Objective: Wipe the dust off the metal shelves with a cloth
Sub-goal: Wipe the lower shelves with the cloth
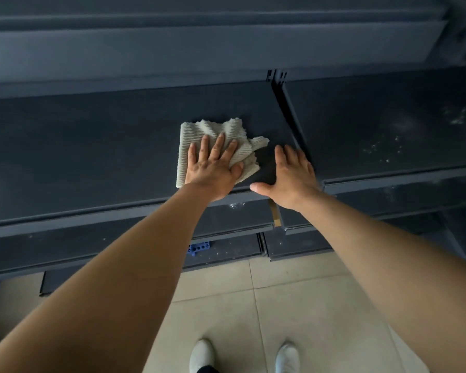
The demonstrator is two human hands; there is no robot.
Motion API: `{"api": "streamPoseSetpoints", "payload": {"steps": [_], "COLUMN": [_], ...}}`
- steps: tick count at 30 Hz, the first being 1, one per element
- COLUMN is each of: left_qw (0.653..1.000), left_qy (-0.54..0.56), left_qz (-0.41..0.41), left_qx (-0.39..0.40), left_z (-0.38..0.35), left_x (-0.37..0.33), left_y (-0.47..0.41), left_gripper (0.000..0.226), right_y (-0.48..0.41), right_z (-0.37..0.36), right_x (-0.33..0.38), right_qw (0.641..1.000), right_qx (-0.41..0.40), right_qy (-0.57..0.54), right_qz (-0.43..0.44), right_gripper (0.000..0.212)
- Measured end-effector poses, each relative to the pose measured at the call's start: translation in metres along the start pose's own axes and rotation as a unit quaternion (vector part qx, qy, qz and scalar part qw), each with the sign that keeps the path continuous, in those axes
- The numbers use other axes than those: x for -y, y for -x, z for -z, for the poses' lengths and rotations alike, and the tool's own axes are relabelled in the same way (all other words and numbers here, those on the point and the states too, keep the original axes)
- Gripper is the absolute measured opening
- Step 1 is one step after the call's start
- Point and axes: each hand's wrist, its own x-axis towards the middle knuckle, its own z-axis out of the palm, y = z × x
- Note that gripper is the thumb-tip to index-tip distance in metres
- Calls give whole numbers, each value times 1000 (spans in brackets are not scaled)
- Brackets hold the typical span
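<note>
Left shelf: a dark metal shelf [92, 146] runs from the left edge to the middle of the view, and the cloth lies on its right part.
Left arm: bare, stretched straight out from the near left towards the shelf.
Left hand: the left hand [213, 170] lies palm down on the cloth, fingers straight and spread, thumb out to the right, pressing it flat.
Cloth: the pale ribbed cloth [199, 130] is crumpled, its far and right edges showing past the fingers; it sits just left of the right hand, not touching it.
Right hand: the right hand [291, 176] rests palm down on the bare shelf by its right end, fingers straight and close together pointing far, thumb stuck out left along the near edge.
Right arm: bare, reaching in from the near right.
Right shelf: a second shelf [374, 135] adjoins, speckled with white dust [453, 117] towards its far right.
Below: lower shelves, a blue rack [198, 247], tiled floor [293, 305] and two white shoes [202, 355].
</note>
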Motion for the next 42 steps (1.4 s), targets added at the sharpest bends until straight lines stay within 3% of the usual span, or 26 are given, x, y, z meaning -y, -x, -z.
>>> {"api": "streamPoseSetpoints", "payload": {"steps": [10, 18, 23, 34, 42], "left_qw": [996, 991, 993, 999, 999], "left_qy": [19, 11, 7, -6, -12], "left_qz": [87, 133, 113, 45, 39], "left_qx": [-24, -16, -17, -12, -11], "left_z": [-3, -4, -8, -14, -14], "left_x": [27, -3, -38, -119, -124], "left_y": [38, 30, 14, -37, -43], "left_gripper": [58, 60, 61, 60, 58], "right_y": [1, -3, -2, -19, -23], "right_z": [-5, -8, -1, 21, 22], "right_x": [-7, -24, -59, -120, -121], "right_qw": [1000, 997, 989, 993, 991], "right_qx": [-1, -25, -55, 14, 0], "right_qy": [-14, -24, 3, 19, 7], "right_qz": [26, 69, 135, 117, 131], "right_gripper": [104, 103, 97, 96, 97]}}
